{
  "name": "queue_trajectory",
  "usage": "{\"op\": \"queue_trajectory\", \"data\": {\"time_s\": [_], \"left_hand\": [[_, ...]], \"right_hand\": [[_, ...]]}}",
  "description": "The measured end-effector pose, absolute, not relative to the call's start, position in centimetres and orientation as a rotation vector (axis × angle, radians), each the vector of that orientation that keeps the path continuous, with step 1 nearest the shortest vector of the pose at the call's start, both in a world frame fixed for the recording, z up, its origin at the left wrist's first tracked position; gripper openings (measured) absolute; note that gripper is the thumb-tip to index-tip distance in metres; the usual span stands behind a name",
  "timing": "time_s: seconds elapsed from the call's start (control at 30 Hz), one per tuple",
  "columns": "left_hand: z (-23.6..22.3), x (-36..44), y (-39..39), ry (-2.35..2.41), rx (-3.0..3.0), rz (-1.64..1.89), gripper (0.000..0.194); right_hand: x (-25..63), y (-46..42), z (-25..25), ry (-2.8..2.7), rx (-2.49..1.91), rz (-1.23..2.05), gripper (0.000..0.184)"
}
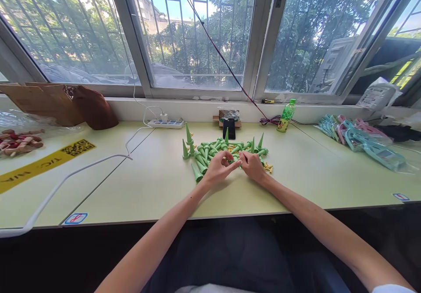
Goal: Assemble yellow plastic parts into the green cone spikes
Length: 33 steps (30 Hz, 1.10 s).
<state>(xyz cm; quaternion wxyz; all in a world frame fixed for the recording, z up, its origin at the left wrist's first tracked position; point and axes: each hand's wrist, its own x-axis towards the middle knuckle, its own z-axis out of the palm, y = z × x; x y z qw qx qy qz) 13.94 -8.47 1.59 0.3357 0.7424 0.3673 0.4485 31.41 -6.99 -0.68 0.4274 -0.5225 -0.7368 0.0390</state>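
Note:
My left hand (219, 167) is over the near side of a pile of green cone-shaped plastic pieces (204, 149). Its fingers are curled, and its thumb reaches toward my right hand (251, 165), which is closed in a pinch. The fingertips of both hands meet or nearly meet; whatever is between them is too small or hidden to make out. Small yellow pieces (269, 168) lie among the green cones and to the right of my right hand. A few cones stand upright on flared bases, such as a green cone (185, 150) at the left.
Behind the pile lie a black phone (229, 129) and a small box. A green-labelled bottle (287, 116) and a power strip (166, 123) stand near the window. Bagged pastel items (358, 138) lie right; a white cable (85, 166) and a brown bag (93, 107) are left.

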Motion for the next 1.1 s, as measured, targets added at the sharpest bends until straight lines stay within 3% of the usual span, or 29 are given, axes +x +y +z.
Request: {"op": "queue_trajectory", "data": {"time_s": [0.43, 1.1], "left_hand": [[1.3, 13.8, -8.8, 0.97, 2.095, 0.947, 0.042], [0.6, 13.4, -8.5, 0.972, 2.219, 0.98, 0.031]], "right_hand": [[31.5, -6.9, -0.8, -1.809, -1.254, 0.131, 0.038], [31.1, -7.5, -0.1, -1.739, -1.158, 0.335, 0.042]]}}
